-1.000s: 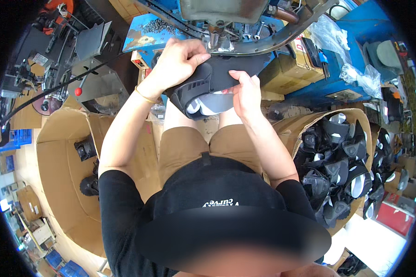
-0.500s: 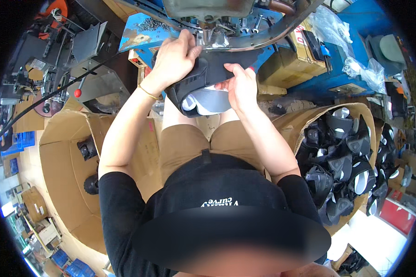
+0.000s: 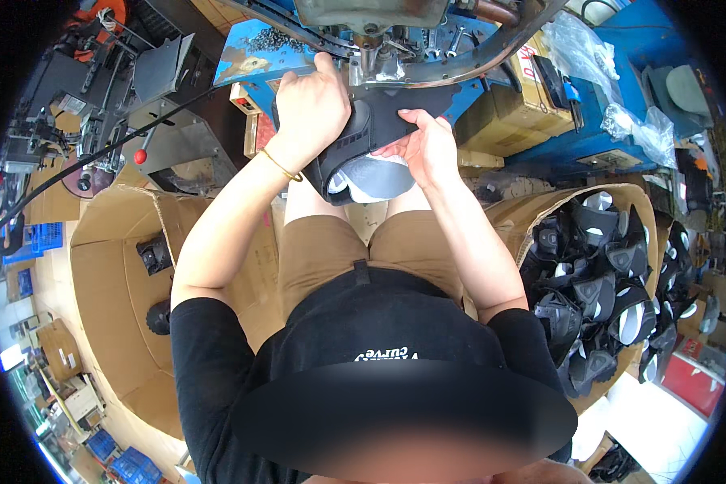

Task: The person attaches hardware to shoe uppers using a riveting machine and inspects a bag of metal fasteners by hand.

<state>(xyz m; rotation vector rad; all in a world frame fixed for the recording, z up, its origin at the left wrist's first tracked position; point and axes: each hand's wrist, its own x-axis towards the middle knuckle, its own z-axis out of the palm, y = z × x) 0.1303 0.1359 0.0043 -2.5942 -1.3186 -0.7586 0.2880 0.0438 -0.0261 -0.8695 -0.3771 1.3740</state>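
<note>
Under the head of a metal press machine point(image 3: 369, 50) lies a black padded piece point(image 3: 348, 145) with a grey-white lining point(image 3: 375, 179), curled open towards me; its exact kind I cannot make out. My left hand point(image 3: 313, 109) is closed at the piece's left side, knuckles up, close to the machine's tool. Its fingertips are partly hidden. On the right, my right hand point(image 3: 429, 147) pinches the piece's near right edge, thumb on top and fingers beneath. The far part of the piece is hidden under the tool.
A blue machine table point(image 3: 242, 60) bears a heap of small metal parts point(image 3: 278, 40) and several wrenches point(image 3: 456, 39). On the right stands a carton point(image 3: 512, 214) filled with similar black pieces point(image 3: 593, 294). Another carton point(image 3: 109, 298) at left holds a few dark items.
My left hand has curled in more and shifted slightly right and down. The piece has moved a little right under the tool, and my right hand has moved with it.
</note>
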